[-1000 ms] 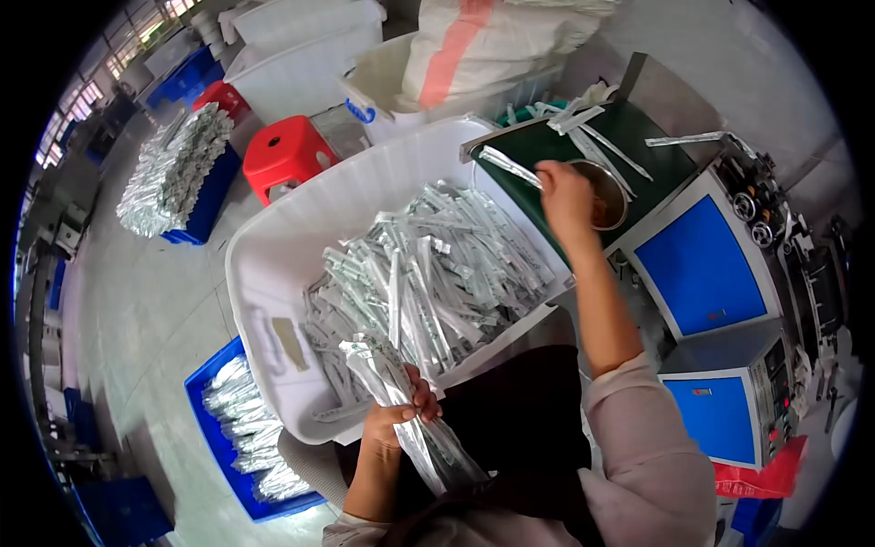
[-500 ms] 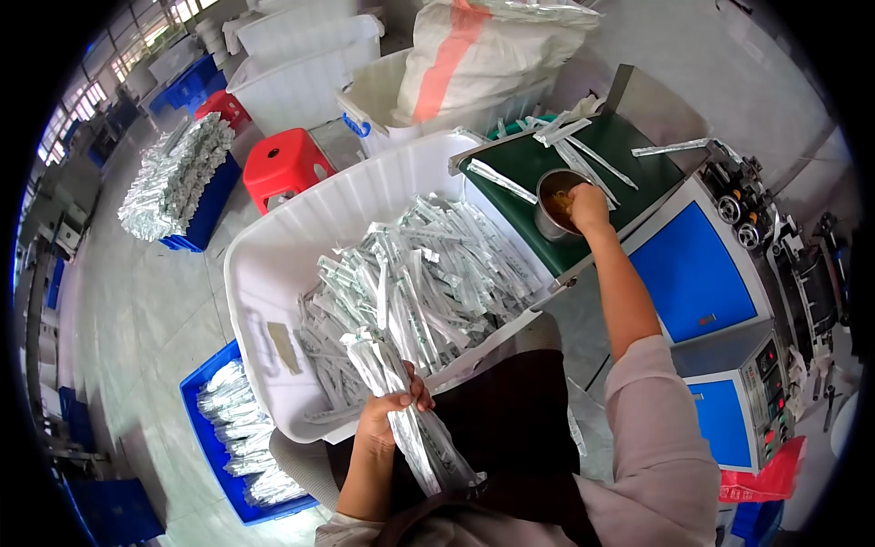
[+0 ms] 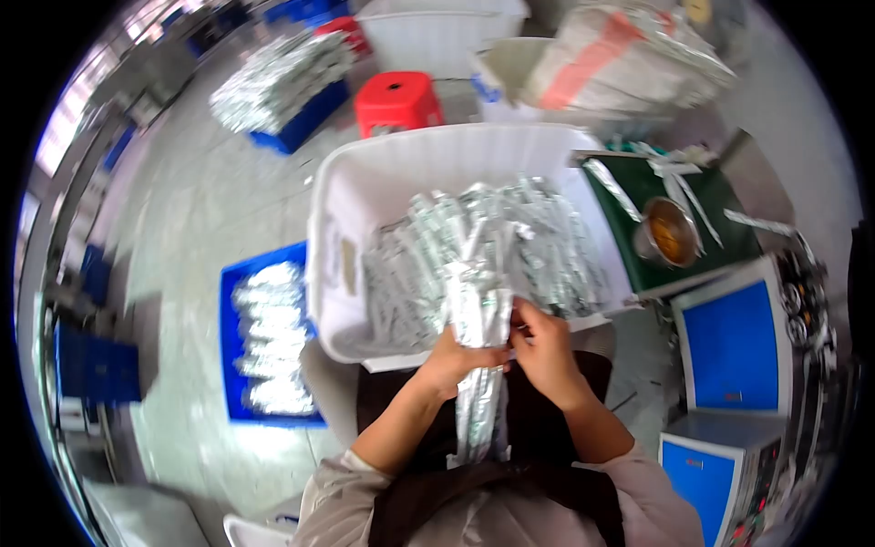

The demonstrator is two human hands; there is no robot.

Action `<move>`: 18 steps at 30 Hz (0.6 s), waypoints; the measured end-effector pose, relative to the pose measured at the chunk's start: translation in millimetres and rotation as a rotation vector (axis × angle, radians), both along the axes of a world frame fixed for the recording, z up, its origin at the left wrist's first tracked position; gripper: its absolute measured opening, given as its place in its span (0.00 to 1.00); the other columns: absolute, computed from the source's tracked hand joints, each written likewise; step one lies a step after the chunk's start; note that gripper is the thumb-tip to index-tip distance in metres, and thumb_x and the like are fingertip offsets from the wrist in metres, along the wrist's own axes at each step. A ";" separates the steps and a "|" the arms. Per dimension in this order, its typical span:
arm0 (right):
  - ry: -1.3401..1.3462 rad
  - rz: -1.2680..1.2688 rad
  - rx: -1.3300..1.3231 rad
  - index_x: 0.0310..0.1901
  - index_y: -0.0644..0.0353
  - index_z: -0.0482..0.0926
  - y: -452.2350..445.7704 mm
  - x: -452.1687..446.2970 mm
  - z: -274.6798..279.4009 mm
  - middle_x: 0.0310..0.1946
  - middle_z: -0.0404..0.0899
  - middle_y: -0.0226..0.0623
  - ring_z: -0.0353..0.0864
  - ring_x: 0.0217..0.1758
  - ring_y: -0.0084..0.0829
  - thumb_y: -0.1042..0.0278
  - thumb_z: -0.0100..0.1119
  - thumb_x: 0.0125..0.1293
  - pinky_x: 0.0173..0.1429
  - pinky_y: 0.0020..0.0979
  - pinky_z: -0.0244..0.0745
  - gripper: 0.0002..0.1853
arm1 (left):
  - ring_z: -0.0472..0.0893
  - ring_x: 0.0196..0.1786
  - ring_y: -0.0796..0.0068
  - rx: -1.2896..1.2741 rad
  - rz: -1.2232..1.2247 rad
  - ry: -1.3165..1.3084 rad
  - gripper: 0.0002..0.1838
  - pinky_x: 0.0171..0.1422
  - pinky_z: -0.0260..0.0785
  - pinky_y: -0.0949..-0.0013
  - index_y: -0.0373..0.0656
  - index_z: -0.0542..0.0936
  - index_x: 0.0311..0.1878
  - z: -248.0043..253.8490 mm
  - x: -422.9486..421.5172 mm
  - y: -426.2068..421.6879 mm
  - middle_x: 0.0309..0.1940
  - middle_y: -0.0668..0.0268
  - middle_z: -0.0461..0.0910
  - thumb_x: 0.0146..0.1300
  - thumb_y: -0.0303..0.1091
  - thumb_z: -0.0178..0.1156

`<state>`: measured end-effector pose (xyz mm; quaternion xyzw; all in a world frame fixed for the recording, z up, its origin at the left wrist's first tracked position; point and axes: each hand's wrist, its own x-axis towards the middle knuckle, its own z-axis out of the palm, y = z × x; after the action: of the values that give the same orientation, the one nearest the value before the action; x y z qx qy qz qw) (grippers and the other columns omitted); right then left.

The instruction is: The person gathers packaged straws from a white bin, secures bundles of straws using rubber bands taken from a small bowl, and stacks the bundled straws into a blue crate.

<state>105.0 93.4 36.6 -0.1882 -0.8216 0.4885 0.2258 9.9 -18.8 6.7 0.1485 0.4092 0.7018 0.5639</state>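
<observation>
My left hand (image 3: 463,358) is wrapped around a bundle of long silver-white foil packets (image 3: 480,314), held upright in front of my apron. Against the bundle's right side is my right hand (image 3: 545,354), its fingers bent and pinched together. Whatever those fingers hold is too small to make out. Just beyond both hands, a large white tub (image 3: 330,228) holds a heap of loose, similar packets (image 3: 556,237). A metal cup (image 3: 649,239) with yellow-brown contents stands on the green surface (image 3: 629,244) to the right, apart from my hands.
A blue crate (image 3: 228,342) of bundled packets sits on the floor at left; another packet pile (image 3: 283,80) rests on a blue crate farther back. Behind the tub are a red stool (image 3: 396,98) and a woven sack (image 3: 583,68). Blue-panelled machines (image 3: 734,342) stand at right.
My right hand has left the metal cup and come to the bundle in my left hand. The bundle is now more upright and central. The view has turned.
</observation>
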 end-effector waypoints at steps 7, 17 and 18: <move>-0.014 -0.034 -0.037 0.52 0.70 0.66 -12.7 -6.4 2.7 0.32 0.78 0.36 0.76 0.36 0.22 0.89 0.47 0.52 0.41 0.23 0.71 0.23 | 0.77 0.37 0.71 -0.030 0.156 0.094 0.25 0.41 0.71 0.69 0.34 0.73 0.44 4.5 2.5 -1.4 0.35 0.62 0.76 0.36 0.19 0.63; 0.042 -0.101 0.181 0.47 0.69 0.70 -15.1 -6.7 -12.6 0.32 0.79 0.43 0.79 0.33 0.28 0.85 0.53 0.52 0.36 0.26 0.74 0.18 | 0.76 0.30 0.73 0.051 0.196 0.010 0.20 0.34 0.70 0.71 0.34 0.75 0.37 0.2 1.2 -10.3 0.27 0.62 0.76 0.35 0.18 0.61; -0.035 -0.090 0.253 0.47 0.68 0.71 -10.1 -12.8 -8.6 0.32 0.79 0.43 0.78 0.32 0.28 0.85 0.54 0.51 0.35 0.26 0.74 0.18 | 0.76 0.27 0.71 0.096 0.198 0.035 0.18 0.32 0.70 0.69 0.34 0.74 0.35 -0.4 0.4 -14.4 0.22 0.61 0.75 0.34 0.19 0.61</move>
<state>92.2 83.4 28.0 -0.2036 -0.8712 0.3668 0.2551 10.3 -33.2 6.2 0.1464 0.3976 0.7701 0.4770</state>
